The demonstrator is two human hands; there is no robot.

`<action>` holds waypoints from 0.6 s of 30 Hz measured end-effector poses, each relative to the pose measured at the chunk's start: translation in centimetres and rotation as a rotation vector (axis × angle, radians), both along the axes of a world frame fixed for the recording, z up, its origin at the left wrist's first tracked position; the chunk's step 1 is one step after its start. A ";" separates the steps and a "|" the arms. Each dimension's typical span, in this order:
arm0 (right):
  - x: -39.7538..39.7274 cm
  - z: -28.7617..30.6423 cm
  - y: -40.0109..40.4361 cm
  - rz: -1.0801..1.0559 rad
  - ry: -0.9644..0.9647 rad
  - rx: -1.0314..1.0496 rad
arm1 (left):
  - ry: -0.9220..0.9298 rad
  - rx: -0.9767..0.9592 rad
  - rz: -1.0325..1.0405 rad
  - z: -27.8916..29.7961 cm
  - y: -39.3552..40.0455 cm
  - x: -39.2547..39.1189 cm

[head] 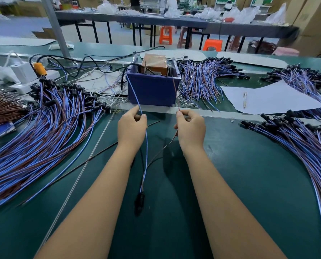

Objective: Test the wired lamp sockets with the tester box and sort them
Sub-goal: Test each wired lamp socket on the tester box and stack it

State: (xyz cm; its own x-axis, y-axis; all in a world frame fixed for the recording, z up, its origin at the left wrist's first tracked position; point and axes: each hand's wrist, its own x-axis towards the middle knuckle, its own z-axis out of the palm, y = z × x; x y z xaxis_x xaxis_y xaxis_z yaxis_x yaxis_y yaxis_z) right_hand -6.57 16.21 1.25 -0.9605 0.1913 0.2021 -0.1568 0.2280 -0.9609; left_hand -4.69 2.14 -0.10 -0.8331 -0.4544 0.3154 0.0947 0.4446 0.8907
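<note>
The blue tester box (152, 91) stands at the middle of the green table, with a brown block and metal pins inside. My left hand (131, 126) pinches a blue wire (135, 94) whose free end reaches up to the box's left top edge. My right hand (190, 128) pinches a brown wire (175, 92) that rises toward the box's right side. Both wires hang down between my forearms to one black lamp socket (139, 201) above the table.
Large piles of wired sockets lie at the left (49, 126), behind the box on the right (204, 81) and along the right edge (305, 139). A white sheet with a pen (268, 98) lies right of the box. White power strips (23, 75) sit far left.
</note>
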 end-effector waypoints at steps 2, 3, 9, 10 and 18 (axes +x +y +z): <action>-0.6 0.0 -0.1 0.009 -0.004 0.016 | -0.012 -0.004 -0.010 -0.3 0.0 -0.7; -0.8 -0.1 -0.1 0.013 -0.007 0.028 | -0.021 -0.005 -0.008 -0.4 0.0 -1.0; -2.1 -0.6 -0.2 -0.025 -0.056 0.055 | -0.001 0.059 -0.016 -1.2 -0.4 -1.4; -2.2 -0.7 -0.4 -0.032 -0.069 0.062 | 0.000 0.080 -0.018 -1.3 -0.5 -1.5; -2.9 -1.4 -0.7 -0.064 -0.063 0.105 | 0.001 0.132 -0.039 -1.6 -0.7 -1.8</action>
State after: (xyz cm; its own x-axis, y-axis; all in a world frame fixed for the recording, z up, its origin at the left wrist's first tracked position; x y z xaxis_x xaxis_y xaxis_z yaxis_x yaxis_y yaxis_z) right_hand -9.46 15.46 -0.15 -0.9584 0.2335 0.1643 -0.0792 0.3356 -0.9387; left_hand -6.52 1.45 -1.72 -0.8508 -0.4592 0.2554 0.1104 0.3191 0.9413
